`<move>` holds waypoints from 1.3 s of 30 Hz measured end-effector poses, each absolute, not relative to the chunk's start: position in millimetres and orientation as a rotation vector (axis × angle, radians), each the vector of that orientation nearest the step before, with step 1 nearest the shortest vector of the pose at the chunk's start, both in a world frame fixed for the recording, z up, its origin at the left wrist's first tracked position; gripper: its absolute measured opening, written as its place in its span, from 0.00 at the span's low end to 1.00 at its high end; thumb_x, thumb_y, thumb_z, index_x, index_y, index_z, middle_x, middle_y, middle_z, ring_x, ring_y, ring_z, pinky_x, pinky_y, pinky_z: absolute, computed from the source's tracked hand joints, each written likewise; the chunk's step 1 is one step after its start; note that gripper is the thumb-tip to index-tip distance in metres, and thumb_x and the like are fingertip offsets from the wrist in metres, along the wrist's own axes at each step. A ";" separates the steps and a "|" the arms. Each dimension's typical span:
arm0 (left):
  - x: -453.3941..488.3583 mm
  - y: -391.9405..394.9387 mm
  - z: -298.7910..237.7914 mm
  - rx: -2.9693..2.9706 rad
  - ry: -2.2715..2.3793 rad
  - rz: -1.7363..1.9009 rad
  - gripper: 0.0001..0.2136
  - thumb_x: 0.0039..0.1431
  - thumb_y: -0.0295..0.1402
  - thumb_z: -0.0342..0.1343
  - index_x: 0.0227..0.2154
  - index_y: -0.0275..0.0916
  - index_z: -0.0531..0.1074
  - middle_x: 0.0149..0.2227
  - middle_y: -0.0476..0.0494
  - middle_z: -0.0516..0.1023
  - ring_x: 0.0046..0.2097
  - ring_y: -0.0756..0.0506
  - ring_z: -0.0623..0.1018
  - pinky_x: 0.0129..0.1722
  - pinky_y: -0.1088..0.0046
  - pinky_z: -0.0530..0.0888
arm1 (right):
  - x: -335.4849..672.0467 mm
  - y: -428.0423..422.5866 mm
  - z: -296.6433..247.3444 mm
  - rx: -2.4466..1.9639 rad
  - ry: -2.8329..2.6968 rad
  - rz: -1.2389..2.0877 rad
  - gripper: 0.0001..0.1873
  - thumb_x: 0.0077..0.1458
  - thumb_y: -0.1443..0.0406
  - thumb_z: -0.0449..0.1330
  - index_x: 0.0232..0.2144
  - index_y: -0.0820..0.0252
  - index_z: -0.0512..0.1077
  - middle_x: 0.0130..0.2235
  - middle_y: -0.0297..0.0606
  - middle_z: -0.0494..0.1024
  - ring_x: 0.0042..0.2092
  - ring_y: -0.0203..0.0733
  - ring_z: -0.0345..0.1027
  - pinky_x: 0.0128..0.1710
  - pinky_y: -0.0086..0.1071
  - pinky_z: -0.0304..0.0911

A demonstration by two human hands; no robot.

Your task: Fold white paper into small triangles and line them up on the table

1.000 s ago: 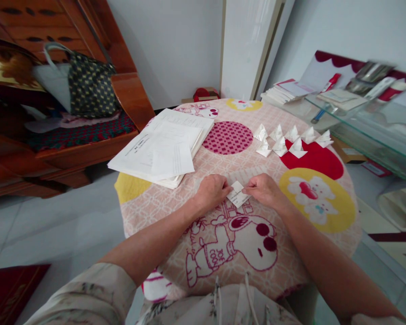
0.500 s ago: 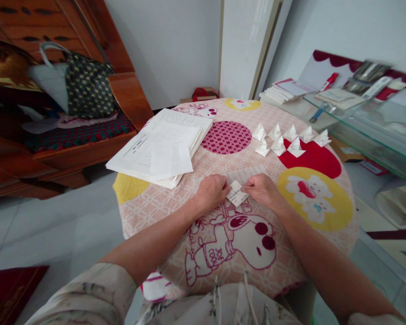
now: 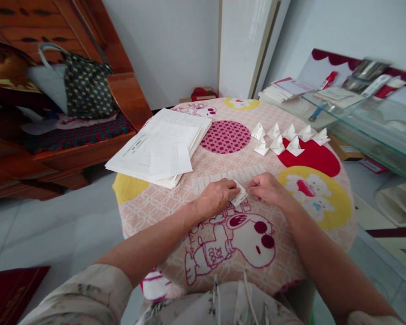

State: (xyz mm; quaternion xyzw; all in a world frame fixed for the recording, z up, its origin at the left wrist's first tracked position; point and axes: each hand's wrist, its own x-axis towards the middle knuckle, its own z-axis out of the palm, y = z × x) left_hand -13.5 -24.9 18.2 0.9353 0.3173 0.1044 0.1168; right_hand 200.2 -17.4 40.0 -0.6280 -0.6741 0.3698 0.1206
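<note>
A small folded piece of white paper point(image 3: 239, 197) lies on the cartoon-printed cloth of the round table point(image 3: 176, 212) in front of me. My left hand point(image 3: 217, 197) is closed, its fingers lying over the paper's left half and pressing it down. My right hand point(image 3: 268, 188) is closed in a pinch on the paper's right edge. Most of the paper is hidden under my fingers. Several finished folded paper shapes point(image 3: 287, 139) stand in a cluster farther back on the right.
A stack of printed white sheets point(image 3: 162, 146) lies at the table's left rear. A wooden bench with a dotted bag point(image 3: 86, 85) stands to the left. On the right is a glass shelf point(image 3: 375, 122) bearing booklets and packets. Tiled floor surrounds the table.
My left hand has slid to the right over the paper, covering more of it. My right hand has stayed on the paper's right edge.
</note>
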 end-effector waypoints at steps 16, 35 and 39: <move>-6.5 -42.5 34.3 3.027 0.992 -0.017 0.19 0.69 0.27 0.45 0.61 0.40 0.63 0.46 0.39 0.72 0.46 0.41 0.73 0.42 0.67 0.75 | 214.5 -18.1 29.7 -1.763 -1.902 1.236 0.06 0.49 0.70 0.57 0.22 0.62 0.71 0.18 0.32 0.72 0.17 0.31 0.63 0.16 0.23 0.53; -15.2 -34.4 13.6 2.825 0.958 0.335 0.09 0.67 0.26 0.51 0.44 0.35 0.76 0.45 0.40 0.79 0.47 0.44 0.78 0.48 0.68 0.78 | 199.3 -23.3 41.3 -1.818 -1.962 1.071 0.06 0.47 0.67 0.63 0.22 0.61 0.71 0.18 0.32 0.71 0.20 0.33 0.61 0.21 0.28 0.53; -15.5 -34.7 16.5 2.821 0.933 0.336 0.08 0.66 0.26 0.52 0.42 0.34 0.76 0.45 0.38 0.79 0.48 0.43 0.78 0.47 0.68 0.78 | 194.4 -22.6 42.4 -1.852 -2.023 0.941 0.07 0.46 0.67 0.65 0.21 0.61 0.70 0.19 0.32 0.71 0.23 0.35 0.63 0.23 0.29 0.52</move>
